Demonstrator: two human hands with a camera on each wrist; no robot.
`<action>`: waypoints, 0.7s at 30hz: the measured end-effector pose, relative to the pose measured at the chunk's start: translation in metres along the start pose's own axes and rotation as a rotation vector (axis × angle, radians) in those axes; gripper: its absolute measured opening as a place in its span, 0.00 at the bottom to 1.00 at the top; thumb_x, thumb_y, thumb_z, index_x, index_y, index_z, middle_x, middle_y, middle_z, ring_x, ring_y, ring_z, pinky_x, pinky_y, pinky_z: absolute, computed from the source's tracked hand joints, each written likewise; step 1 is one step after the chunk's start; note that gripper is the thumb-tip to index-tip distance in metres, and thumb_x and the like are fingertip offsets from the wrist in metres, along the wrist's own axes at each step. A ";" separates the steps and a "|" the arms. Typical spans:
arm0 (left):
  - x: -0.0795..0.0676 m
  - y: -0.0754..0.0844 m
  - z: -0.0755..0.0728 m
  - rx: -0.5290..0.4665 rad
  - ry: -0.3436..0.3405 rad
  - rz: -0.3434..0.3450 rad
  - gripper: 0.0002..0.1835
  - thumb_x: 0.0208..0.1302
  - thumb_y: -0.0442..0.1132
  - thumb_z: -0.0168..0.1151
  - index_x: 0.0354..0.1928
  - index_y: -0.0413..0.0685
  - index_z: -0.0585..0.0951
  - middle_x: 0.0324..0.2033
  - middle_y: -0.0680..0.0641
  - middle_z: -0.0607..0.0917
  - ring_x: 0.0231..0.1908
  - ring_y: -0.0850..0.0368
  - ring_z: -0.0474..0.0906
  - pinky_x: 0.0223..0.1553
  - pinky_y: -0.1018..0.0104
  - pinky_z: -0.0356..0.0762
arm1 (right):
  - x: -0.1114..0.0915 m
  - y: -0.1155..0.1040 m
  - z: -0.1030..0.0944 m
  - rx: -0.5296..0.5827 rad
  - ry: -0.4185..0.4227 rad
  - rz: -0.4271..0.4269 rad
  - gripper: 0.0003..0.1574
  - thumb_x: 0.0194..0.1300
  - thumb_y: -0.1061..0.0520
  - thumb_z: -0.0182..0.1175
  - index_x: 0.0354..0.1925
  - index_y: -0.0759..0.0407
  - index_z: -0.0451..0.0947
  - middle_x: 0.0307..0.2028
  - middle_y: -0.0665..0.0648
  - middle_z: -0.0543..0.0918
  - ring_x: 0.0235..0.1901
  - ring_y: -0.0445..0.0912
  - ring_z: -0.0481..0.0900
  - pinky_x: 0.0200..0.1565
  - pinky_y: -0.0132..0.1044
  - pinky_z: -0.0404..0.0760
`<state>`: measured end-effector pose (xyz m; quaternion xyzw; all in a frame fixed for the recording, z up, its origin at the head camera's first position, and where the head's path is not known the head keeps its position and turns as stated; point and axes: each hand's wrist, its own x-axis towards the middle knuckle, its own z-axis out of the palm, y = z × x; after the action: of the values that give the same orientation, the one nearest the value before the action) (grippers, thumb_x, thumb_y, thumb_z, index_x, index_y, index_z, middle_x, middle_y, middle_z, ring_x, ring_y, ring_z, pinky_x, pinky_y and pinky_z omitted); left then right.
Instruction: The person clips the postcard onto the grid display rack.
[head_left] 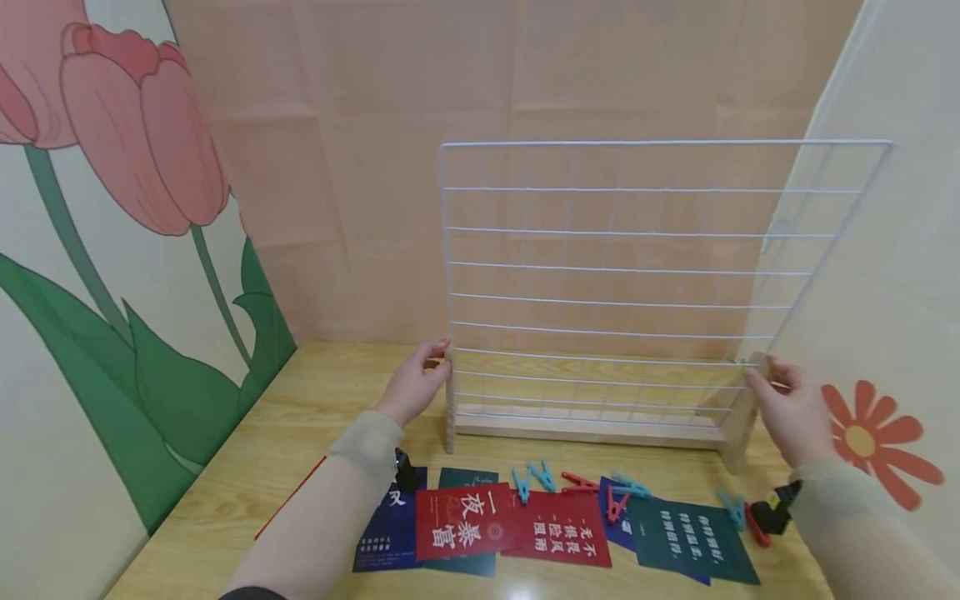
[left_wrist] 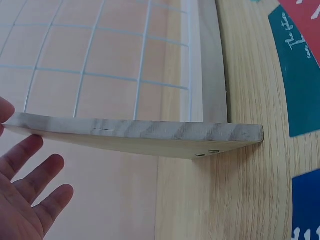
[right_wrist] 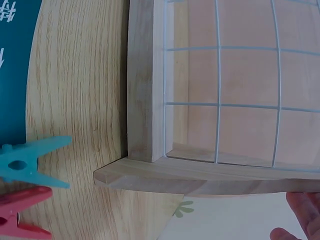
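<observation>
A white wire grid (head_left: 630, 142) stands upright in a wooden stand (head_left: 592, 431) on the table. My left hand (head_left: 412, 385) pinches the upper end of the stand's left side board (left_wrist: 150, 132) between thumb and index finger; the other fingers are spread below it in the left wrist view. At the opposite end, my right hand (head_left: 798, 412) grips the top of the right side board (right_wrist: 200, 186), thumb on the near side. Only a few fingertips of that hand show in the right wrist view.
In front of the stand lie overlapping cards with white writing: two red cards (head_left: 461, 521), a blue card (head_left: 382, 542) and a dark green card (head_left: 693, 542) among them. Several teal clothespins (head_left: 542, 475) and red clothespins (head_left: 581, 483) are scattered along them. Walls flank the table.
</observation>
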<state>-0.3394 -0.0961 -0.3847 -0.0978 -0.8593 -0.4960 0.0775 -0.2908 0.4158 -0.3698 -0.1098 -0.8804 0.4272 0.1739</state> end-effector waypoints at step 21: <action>-0.005 -0.013 -0.020 -0.008 0.050 -0.024 0.22 0.69 0.49 0.52 0.65 0.63 0.70 0.62 0.56 0.73 0.58 0.52 0.71 0.54 0.49 0.72 | -0.009 -0.015 0.020 -0.012 -0.013 -0.074 0.49 0.70 0.32 0.44 0.73 0.63 0.48 0.67 0.74 0.60 0.61 0.68 0.62 0.52 0.66 0.68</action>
<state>-0.3367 -0.1201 -0.3871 -0.0754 -0.8562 -0.5026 0.0929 -0.2910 0.3885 -0.3714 -0.0756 -0.8876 0.4157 0.1834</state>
